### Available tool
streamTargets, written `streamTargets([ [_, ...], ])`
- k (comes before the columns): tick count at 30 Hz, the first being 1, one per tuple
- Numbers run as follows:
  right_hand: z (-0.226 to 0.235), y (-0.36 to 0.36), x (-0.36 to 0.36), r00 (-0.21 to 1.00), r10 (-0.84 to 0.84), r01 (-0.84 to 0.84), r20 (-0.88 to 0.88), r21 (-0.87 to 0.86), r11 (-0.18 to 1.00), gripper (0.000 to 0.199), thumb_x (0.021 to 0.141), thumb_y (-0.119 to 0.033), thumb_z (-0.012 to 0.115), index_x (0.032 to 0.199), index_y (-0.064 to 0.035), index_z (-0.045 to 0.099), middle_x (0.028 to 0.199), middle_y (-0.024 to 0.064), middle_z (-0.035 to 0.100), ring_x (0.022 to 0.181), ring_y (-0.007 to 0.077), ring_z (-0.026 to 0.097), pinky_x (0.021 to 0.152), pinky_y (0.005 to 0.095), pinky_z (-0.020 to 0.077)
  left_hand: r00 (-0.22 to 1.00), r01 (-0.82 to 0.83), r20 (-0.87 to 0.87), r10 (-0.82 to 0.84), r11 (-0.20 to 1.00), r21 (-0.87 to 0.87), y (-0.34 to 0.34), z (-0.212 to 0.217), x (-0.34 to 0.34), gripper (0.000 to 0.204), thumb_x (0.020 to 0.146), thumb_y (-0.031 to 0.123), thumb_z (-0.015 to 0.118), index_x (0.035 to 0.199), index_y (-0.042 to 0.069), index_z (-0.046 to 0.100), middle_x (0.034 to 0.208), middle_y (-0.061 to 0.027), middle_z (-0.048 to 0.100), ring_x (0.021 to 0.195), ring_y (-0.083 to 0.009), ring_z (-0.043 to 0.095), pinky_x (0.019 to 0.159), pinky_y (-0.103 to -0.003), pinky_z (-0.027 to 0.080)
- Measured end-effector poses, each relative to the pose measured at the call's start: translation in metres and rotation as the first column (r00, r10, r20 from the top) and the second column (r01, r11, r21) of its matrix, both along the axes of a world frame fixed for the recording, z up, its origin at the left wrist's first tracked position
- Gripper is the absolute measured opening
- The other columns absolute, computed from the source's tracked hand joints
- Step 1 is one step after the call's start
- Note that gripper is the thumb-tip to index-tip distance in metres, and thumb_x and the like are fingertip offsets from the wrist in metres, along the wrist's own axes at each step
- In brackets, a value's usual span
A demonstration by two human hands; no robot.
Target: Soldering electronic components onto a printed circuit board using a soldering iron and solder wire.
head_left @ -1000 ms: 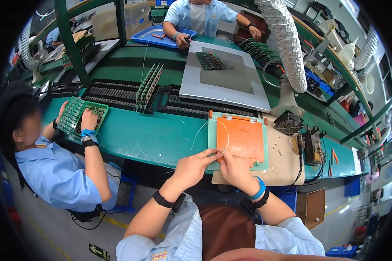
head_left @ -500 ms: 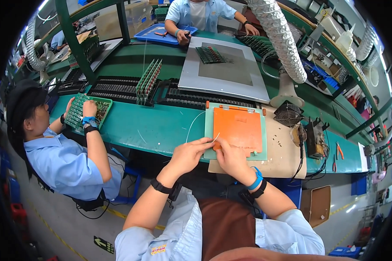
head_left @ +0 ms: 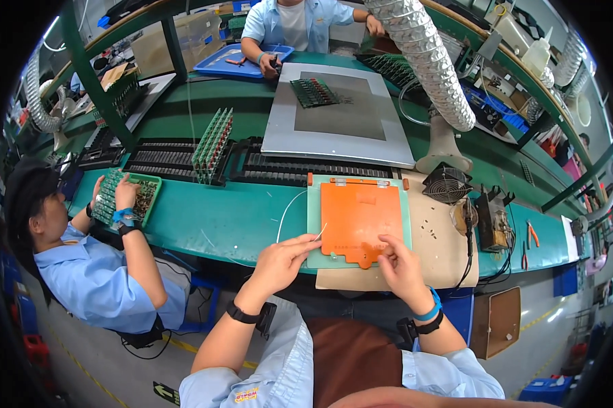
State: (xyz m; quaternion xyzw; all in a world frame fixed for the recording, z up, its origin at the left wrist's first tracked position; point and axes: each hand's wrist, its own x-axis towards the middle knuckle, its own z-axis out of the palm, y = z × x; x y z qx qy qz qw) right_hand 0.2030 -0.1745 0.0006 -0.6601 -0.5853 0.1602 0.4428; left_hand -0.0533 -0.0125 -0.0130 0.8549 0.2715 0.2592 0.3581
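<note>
This is an electronics assembly workshop. Beyond the grip of the left hand (head_left: 281, 264), thin green circuit boards (head_left: 213, 146) stand upright at a black segmented track (head_left: 163, 160), and a silver corrugated duct (head_left: 425, 64) hangs farther right. Left of the grip, a light-blue-shirted worker (head_left: 99, 265) sits at a long green-topped bench (head_left: 184, 214); orange-handled hand tools (head_left: 534, 235) lie well right.
</note>
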Motion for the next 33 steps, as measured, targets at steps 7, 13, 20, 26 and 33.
streamTargets([
  [7, -0.017, -0.013, 0.051, 0.953, -0.3, 0.301, -0.035, 0.006, 0.954, 0.042, 0.089, 0.009, 0.067, 0.13, 0.0007, 0.061, 0.084, 0.003, 0.057, 0.069, 0.0081, 0.054, 0.062, 0.0228, 0.0459, 0.988, -0.086, 0.097, 0.117, 0.958, -0.275, 0.018, -0.012, 0.0, 0.032, 0.094, 0.002, 0.067, 0.125, 0.007, 0.074, 0.121, -0.009, 0.075, 0.085, -0.0157, 0.07, 0.074, -0.027, 0.054],
  [13, -0.024, -0.009, 0.06, 0.929, -0.36, 0.364, 0.082, -0.049, 0.93, 0.045, 0.086, 0.007, 0.069, 0.13, -0.0003, 0.061, 0.091, 0.0082, 0.056, 0.067, 0.0149, 0.056, 0.062, 0.0292, 0.0479, 0.959, -0.269, 0.011, 0.285, 0.916, -0.296, 0.024, -0.004, 0.024, 0.04, 0.094, 0.004, 0.071, 0.133, 0.001, 0.067, 0.113, -0.0089, 0.073, 0.064, -0.0057, 0.054, 0.059, -0.024, 0.046],
  [20, -0.028, 0.0, 0.071, 0.922, -0.344, 0.359, 0.176, -0.061, 0.931, 0.044, 0.085, 0.007, 0.069, 0.128, 0.0001, 0.062, 0.089, 0.0083, 0.054, 0.065, 0.0167, 0.053, 0.062, 0.0312, 0.0469, 0.959, -0.274, -0.12, 0.256, 0.944, -0.183, 0.031, 0.0, 0.051, 0.049, 0.091, 0.0, 0.072, 0.138, -0.008, 0.059, 0.106, -0.0066, 0.069, 0.06, -0.0008, 0.044, 0.054, -0.022, 0.04],
  [26, -0.03, -0.013, 0.075, 0.959, -0.257, 0.246, -0.118, -0.102, 0.964, 0.048, 0.084, 0.01, 0.069, 0.13, 0.0004, 0.062, 0.089, 0.0032, 0.05, 0.068, 0.0108, 0.05, 0.061, 0.0244, 0.0424, 0.956, -0.253, 0.076, 0.282, 0.93, -0.265, 0.006, 0.008, 0.032, 0.054, 0.089, -0.002, 0.073, 0.14, -0.007, 0.058, 0.103, -0.0066, 0.067, 0.063, -0.0034, 0.047, 0.057, -0.023, 0.042],
  [33, -0.017, -0.021, 0.046, 0.945, -0.132, 0.178, -0.3, 0.132, 0.975, 0.061, 0.084, 0.014, 0.068, 0.142, 0.0019, 0.054, 0.108, 0.0055, 0.052, 0.08, 0.0094, 0.053, 0.065, 0.0205, 0.0426, 0.741, -0.069, 0.657, 0.14, 0.989, -0.134, -0.035, 0.088, 0.02, 0.047, 0.082, 0.001, 0.077, 0.128, -0.006, 0.067, 0.092, -0.0072, 0.065, 0.063, -0.0083, 0.051, 0.056, -0.024, 0.043],
])
